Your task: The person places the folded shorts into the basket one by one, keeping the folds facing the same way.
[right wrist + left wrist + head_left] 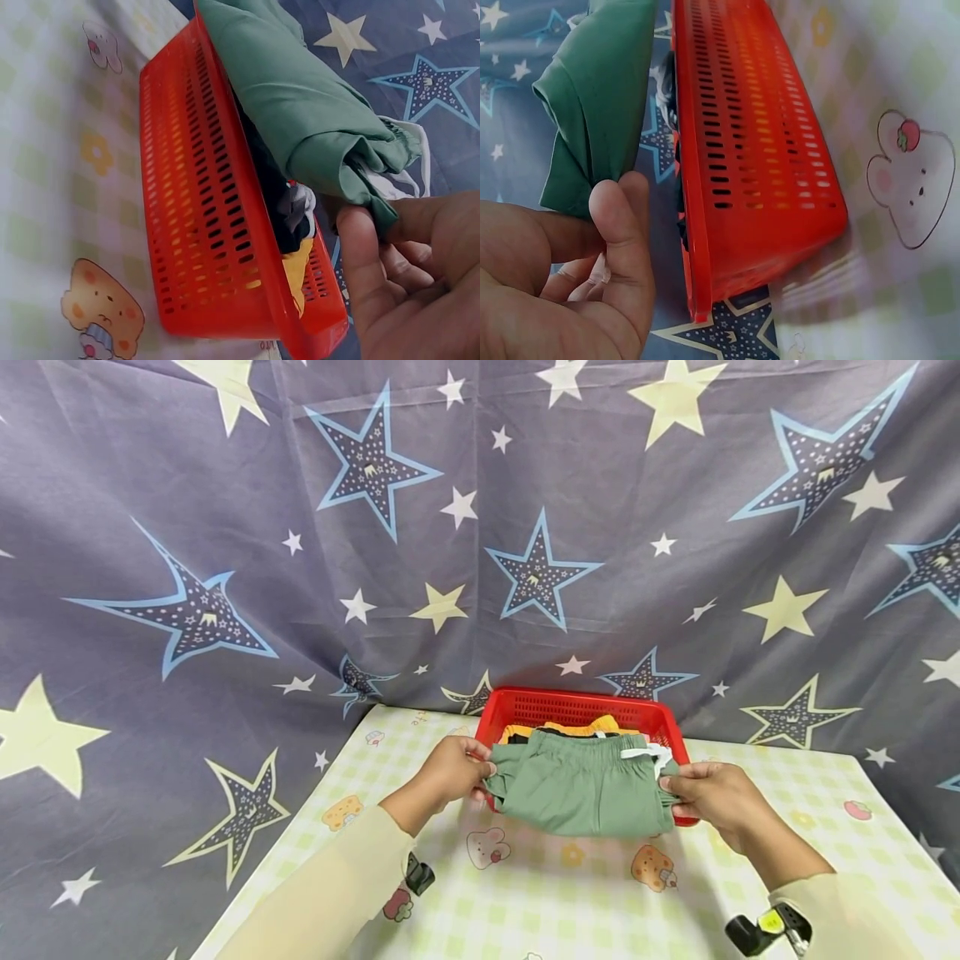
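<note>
Folded green drawstring shorts are stretched between both hands, above the front of a red plastic basket. My left hand pinches their left edge between thumb and fingers; the left wrist view shows this pinch on the green cloth beside the basket's slotted wall. At the other end, my right hand pinches the right edge, near the white drawstring. In the right wrist view the shorts sit higher than the basket rim, and black and yellow clothing shows inside.
A table with a green checked, cartoon-printed cloth bears the basket near its back edge. Behind hangs a grey-blue curtain printed with stars. Yellow clothing shows behind the shorts in the basket.
</note>
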`<state>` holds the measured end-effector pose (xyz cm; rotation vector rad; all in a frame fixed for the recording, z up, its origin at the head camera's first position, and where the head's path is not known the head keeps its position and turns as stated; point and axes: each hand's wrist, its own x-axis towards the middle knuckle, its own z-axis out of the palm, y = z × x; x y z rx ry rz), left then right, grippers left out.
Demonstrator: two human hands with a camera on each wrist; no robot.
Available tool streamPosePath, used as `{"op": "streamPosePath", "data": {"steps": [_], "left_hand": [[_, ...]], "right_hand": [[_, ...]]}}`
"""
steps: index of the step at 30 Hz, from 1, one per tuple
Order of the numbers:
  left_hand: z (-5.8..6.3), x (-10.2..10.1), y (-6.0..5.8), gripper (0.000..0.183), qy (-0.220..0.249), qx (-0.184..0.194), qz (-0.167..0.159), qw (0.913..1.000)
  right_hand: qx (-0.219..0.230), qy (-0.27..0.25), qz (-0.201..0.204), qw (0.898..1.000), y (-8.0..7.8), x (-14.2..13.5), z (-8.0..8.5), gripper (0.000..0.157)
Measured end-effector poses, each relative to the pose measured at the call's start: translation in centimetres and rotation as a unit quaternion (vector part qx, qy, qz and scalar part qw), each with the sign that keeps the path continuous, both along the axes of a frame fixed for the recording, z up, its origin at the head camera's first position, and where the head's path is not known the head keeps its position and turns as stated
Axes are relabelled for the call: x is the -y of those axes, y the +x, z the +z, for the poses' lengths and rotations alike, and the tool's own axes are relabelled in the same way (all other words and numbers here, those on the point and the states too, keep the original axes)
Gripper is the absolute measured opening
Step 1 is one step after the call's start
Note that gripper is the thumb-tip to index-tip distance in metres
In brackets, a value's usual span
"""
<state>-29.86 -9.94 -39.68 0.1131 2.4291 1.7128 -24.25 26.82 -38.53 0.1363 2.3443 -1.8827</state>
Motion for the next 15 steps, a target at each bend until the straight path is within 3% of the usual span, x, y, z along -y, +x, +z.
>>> {"op": "streamPosePath", "data": {"steps": [15], "left_hand": [[0.3,-1.4,-3.0,0.008,-0.029,-0.038,0.033,0.9983]], "right_hand": [[-0.013,0.02,-0.032,0.999,-2.6,0.1,-0.3,0.033]]}}
